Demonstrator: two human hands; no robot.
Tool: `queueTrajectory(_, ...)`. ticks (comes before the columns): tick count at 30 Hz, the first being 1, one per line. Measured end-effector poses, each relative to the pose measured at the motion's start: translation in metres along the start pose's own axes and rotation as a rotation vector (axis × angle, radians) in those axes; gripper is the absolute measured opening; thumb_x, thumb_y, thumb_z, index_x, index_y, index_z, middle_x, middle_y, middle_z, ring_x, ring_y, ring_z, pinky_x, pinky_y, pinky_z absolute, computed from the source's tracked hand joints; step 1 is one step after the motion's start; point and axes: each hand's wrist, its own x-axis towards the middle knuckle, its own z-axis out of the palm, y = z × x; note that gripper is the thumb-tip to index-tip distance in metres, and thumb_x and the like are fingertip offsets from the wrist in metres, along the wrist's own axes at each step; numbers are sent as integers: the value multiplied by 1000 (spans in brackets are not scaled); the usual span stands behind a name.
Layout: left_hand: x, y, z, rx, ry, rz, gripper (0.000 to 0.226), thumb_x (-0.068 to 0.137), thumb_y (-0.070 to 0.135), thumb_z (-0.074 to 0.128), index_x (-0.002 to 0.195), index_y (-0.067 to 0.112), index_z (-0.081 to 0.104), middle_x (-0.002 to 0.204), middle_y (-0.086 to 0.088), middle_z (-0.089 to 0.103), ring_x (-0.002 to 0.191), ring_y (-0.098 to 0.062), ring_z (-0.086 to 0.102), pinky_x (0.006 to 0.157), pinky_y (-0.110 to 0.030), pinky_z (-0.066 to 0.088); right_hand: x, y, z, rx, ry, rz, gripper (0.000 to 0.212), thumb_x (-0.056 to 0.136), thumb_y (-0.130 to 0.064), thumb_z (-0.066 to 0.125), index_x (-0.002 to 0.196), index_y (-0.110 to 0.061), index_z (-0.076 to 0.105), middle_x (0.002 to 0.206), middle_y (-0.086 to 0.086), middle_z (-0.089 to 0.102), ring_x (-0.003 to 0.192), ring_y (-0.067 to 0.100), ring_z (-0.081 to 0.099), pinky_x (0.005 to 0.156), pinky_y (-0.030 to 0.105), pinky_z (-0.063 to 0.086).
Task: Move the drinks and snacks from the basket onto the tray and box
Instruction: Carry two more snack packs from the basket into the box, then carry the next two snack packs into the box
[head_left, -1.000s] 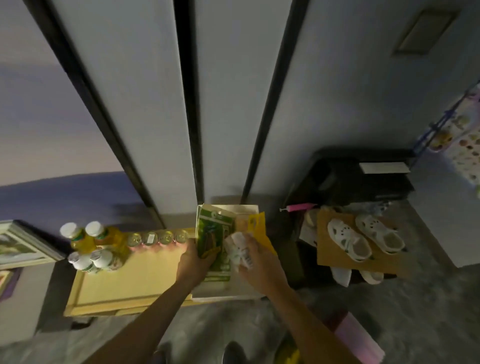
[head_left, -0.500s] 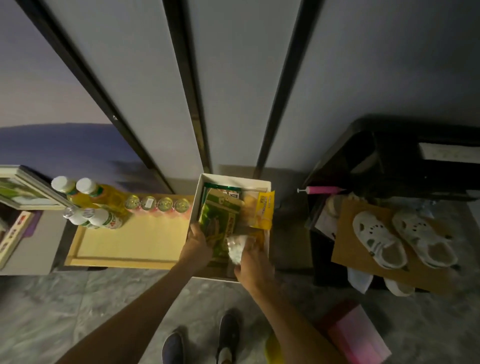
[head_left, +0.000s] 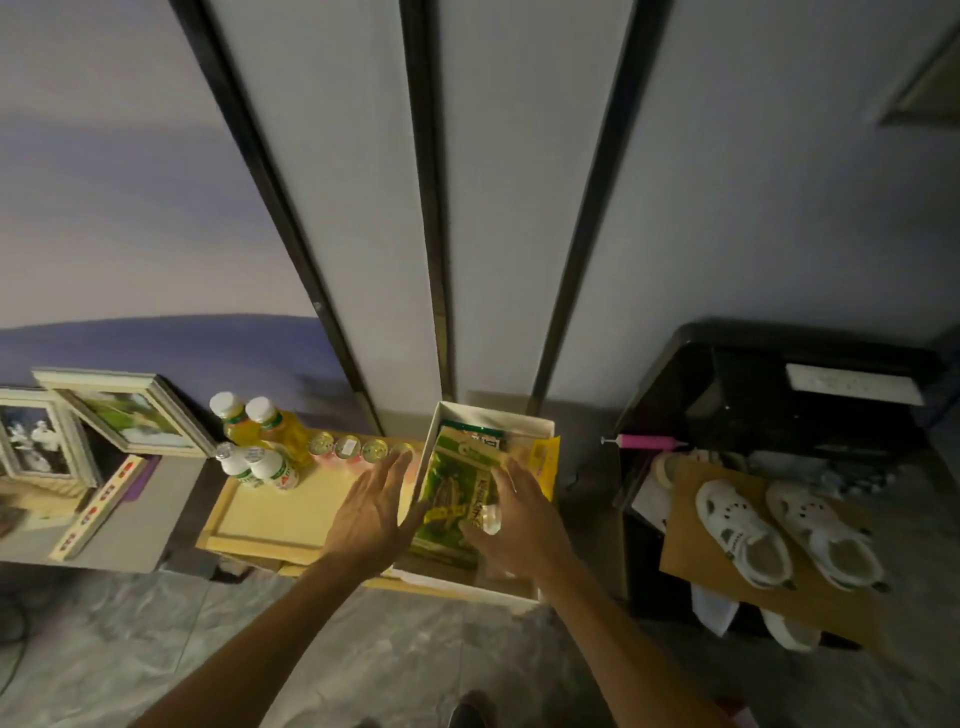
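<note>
Over the seam between tray and box we see both bare forearms reaching forward from the bottom of the view. Our left hand (head_left: 370, 512) hangs flat and spread, fingers apart and pointing toward the wall, above the right edge of the wooden tray (head_left: 270, 519); it holds nothing, and we cannot tell whether it touches the tray. Our right hand (head_left: 519, 519) lies over the white box (head_left: 493, 415), palm down, fingers loosely curled on a small crinkled clear wrapper (head_left: 491, 517) that presses on the green snack packet (head_left: 457, 488). How firmly it grips the wrapper we cannot tell.

The green snack packet lies lengthwise in the box, covering most of its floor, with a second darker green packet (head_left: 472, 434) peeking out at the far end and one yellow packet (head_left: 545, 462) along the box's right wall.

On the tray we count two yellow juice bottles (head_left: 270, 428) with white caps at the far left corner, two small white drink bottles (head_left: 260, 467) just in front of them, and four small cans (head_left: 361, 448) in a row along the far edge, the last one near our left fingertips.

At the right a black basket (head_left: 779, 395) stands well apart from the box, with a pink pen (head_left: 647, 441) on its rim and two white sandals (head_left: 779, 530) on a brown cardboard sheet (head_left: 691, 545).
</note>
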Motion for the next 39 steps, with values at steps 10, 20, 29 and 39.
queueTrajectory(10, -98, -115, -167, 54, 378, -94, 92, 93, 81, 45, 164, 24, 29, 170, -6, 31, 155, -28, 31, 125, -49, 27, 25, -167, -68, -66, 79, -301, 122, 79, -94, 34, 171, -16, 12, 179, 6, 11, 164, 23, 14, 130, 40, 21)
queueTrajectory(20, -330, -292, -284, 89, 639, -512, 91, 90, 90, 38, 161, 34, 33, 168, 0, 34, 152, -25, 37, 124, -53, 32, 7, -441, -10, -62, 18, -695, 110, 91, -74, 62, 170, -19, 10, 179, 3, 8, 164, 26, 13, 129, 49, 28)
queueTrajectory(29, -519, -426, -315, 19, 679, -792, 96, 85, 96, 36, 159, 34, 36, 165, -1, 40, 138, -28, 53, 112, -53, 48, -66, -654, 100, -89, -128, -886, 102, 71, -89, 55, 153, -32, 32, 149, -1, 51, 131, 24, 57, 98, 39, 55)
queueTrajectory(39, -598, -527, -327, 8, 664, -965, 93, 90, 85, 42, 162, 27, 34, 167, -1, 37, 145, -24, 46, 122, -50, 38, -72, -813, 206, -187, -219, -1037, 118, 77, -87, 55, 169, -23, 14, 176, 3, 21, 158, 28, 29, 120, 48, 39)
